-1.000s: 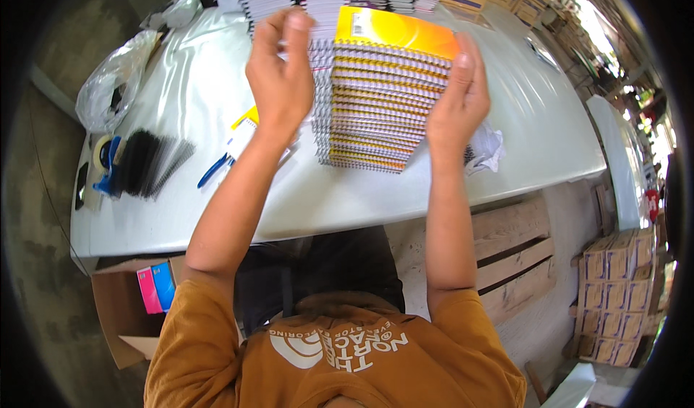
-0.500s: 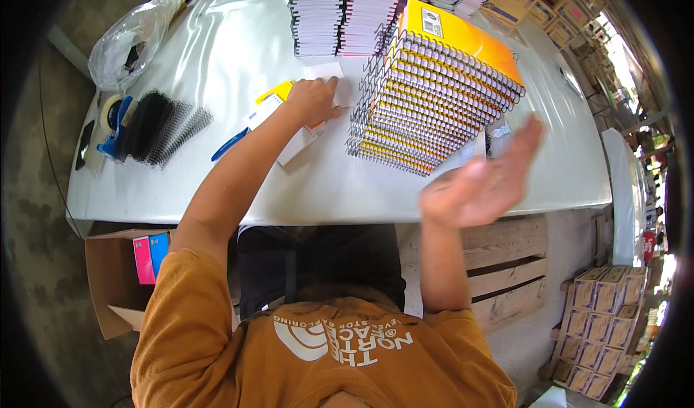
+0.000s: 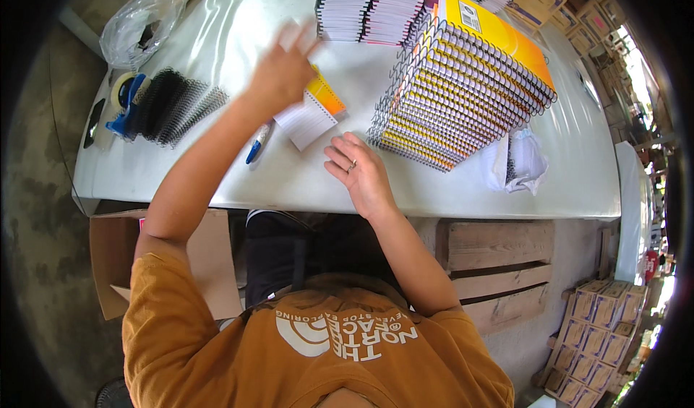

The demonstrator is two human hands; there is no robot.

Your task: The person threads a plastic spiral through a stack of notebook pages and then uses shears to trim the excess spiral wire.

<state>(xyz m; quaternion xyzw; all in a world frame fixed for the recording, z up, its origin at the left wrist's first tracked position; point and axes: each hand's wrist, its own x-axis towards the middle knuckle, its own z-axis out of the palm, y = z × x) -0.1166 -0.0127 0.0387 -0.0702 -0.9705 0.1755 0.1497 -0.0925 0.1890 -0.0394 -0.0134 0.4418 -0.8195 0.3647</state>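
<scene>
A small pile of loose punched sheets (image 3: 307,124), white and ruled, lies on the white-covered table. Partly under it is a yellow and orange cover (image 3: 329,99) with holes along its edge. My left hand (image 3: 282,68) is raised over the far left side of this pile. Its fingers are smeared by motion, and a pale patch among them cannot be made out. My right hand (image 3: 363,177), with a ring on one finger, is open near the sheets, palm turned up and fingers loosely bent. A blue and white marker (image 3: 256,145) lies left of the sheets. Right of them stands a tall stack of yellow spiral notebooks (image 3: 463,83).
Black wire coils (image 3: 172,108), a blue tape dispenser (image 3: 124,112) and a clear plastic bag (image 3: 148,25) lie at the left. Paper stacks (image 3: 345,10) stand at the back. Crumpled white wrapping (image 3: 526,164) sits right of the notebooks. Below the table's edge is a cardboard box (image 3: 213,256).
My left hand has lifted off the papers and moved up and left. My right hand has come from beside the notebook stack to the sheets. The view has shifted slightly.
</scene>
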